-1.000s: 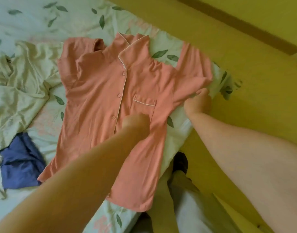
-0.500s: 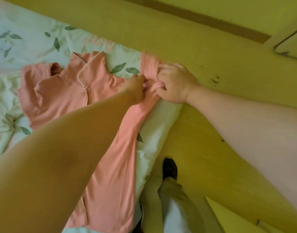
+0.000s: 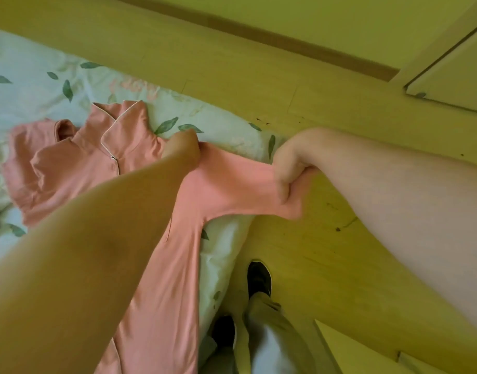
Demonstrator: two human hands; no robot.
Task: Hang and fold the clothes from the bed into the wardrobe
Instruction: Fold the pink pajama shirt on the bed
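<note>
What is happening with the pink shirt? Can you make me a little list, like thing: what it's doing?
pink shirt: lies on the bed, button side up
sleeve: stretched out past the bed edge, over the floor
right hand: grip curled round the sleeve end
left hand: on the shirt's shoulder; fingers hidden
bed: leaf-print sheet
shoes: dark, on the floor beside the bed

Faint pink lettering (image 3: 134,89) printed on the leaf-patterned bed sheet (image 3: 29,85) is too blurred to read; no other text is legible.
</note>
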